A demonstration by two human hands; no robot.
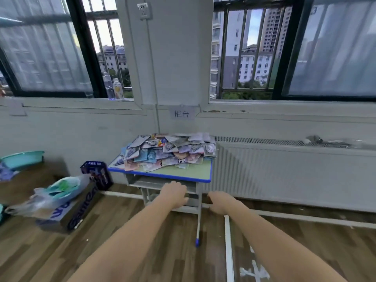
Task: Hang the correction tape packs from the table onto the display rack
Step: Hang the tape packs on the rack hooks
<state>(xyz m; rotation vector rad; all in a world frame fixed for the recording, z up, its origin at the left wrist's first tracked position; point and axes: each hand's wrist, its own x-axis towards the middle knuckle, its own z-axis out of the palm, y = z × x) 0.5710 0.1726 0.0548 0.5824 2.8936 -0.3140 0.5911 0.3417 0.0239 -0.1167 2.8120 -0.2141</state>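
A heap of several colourful correction tape packs (168, 152) lies on a small green desk with a blue edge (195, 173) against the wall. Both my arms stretch forward below the desk's front edge. My left hand (176, 195) hangs in front of the desk's shelf with loosely bent fingers and holds nothing. My right hand (219, 202) is just right of the desk leg, fingers curled downward, also holding nothing. No display rack is in view.
A white radiator (284, 171) runs along the wall right of the desk. Left on the wooden floor stand a cardboard box with a plastic bag (61, 202), a dark blue carton (97, 174) and a teal basin (21, 158). Bottles (114, 88) stand on the windowsill.
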